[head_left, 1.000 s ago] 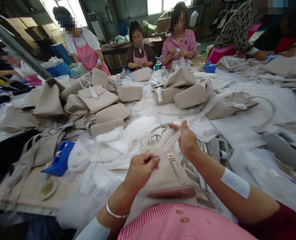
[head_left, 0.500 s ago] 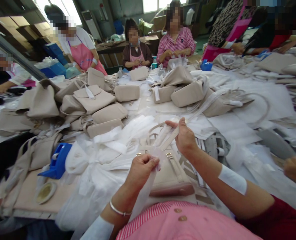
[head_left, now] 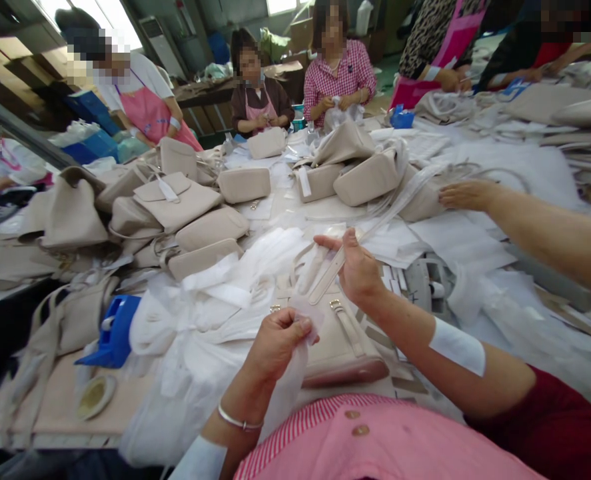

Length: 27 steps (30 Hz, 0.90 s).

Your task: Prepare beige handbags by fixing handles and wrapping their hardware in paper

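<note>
My left hand (head_left: 282,340) pinches the end of a thin translucent wrapping sheet (head_left: 295,363), which trails down toward my apron. My right hand (head_left: 358,267) is closed on a beige bag strap (head_left: 328,277), its index finger stretched out to the left. Part of the strap has translucent wrap along it, and the strap's tip points down toward my left hand. Below both hands lies a beige handbag (head_left: 338,340) with gold buckles and a darker reddish base. My forearms and the wrap hide part of the bag.
Beige bags (head_left: 175,207) are piled at the left, with more bags (head_left: 370,173) ahead. A blue tape dispenser (head_left: 112,333) and a tape roll (head_left: 95,397) sit at left. White wrapping sheets (head_left: 185,360) cover much of the table. A co-worker's arm (head_left: 540,220) reaches in from the right; other people work opposite.
The co-worker's arm at the right has reached forward to a bag. My hands keep their grips on strap and wrap, nearly in place. The whole view has shifted slightly.
</note>
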Motion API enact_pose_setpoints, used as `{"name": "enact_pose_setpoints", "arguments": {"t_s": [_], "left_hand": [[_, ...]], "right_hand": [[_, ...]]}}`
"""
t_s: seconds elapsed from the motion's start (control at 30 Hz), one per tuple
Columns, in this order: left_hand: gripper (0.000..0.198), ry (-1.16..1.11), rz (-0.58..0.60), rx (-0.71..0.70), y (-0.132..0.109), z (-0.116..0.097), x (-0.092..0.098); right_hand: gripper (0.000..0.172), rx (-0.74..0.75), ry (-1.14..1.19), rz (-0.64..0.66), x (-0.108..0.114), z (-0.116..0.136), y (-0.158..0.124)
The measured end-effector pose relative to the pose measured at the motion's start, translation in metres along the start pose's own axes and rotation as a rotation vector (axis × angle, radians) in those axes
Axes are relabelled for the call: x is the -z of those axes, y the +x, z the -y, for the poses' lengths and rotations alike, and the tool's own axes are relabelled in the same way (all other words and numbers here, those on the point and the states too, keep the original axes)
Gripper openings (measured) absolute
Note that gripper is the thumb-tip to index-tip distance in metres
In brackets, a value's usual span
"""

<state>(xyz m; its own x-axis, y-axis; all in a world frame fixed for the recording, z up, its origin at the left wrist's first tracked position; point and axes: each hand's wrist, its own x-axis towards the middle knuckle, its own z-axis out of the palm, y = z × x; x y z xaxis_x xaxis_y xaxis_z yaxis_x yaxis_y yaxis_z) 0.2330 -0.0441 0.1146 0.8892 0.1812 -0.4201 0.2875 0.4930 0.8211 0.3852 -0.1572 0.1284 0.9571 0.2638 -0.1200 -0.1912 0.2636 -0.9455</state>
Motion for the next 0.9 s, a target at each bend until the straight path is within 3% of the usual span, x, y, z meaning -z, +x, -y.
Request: {"name": "enact_pose_setpoints", "arguments": {"t_s": [0.4,0.6,0.9], "left_hand": [[0.04,-0.084,0.081,0.142,-0.002,-0.002,0.007],[0.037,-0.062,0.056,0.128,-0.001,0.0,0.006],[0.031,0.052,0.033,0.051,-0.003,-0.002,0.006]], "right_hand": [[0.076,0.051,-0.022,0.024,-0.002,0.014,-0.008],[0.074,0.073,-0.081,0.034,-0.003,0.021,-0.013],[0.069,0.224,-0.217,0.085,0.001,0.025,-0.019]]}}
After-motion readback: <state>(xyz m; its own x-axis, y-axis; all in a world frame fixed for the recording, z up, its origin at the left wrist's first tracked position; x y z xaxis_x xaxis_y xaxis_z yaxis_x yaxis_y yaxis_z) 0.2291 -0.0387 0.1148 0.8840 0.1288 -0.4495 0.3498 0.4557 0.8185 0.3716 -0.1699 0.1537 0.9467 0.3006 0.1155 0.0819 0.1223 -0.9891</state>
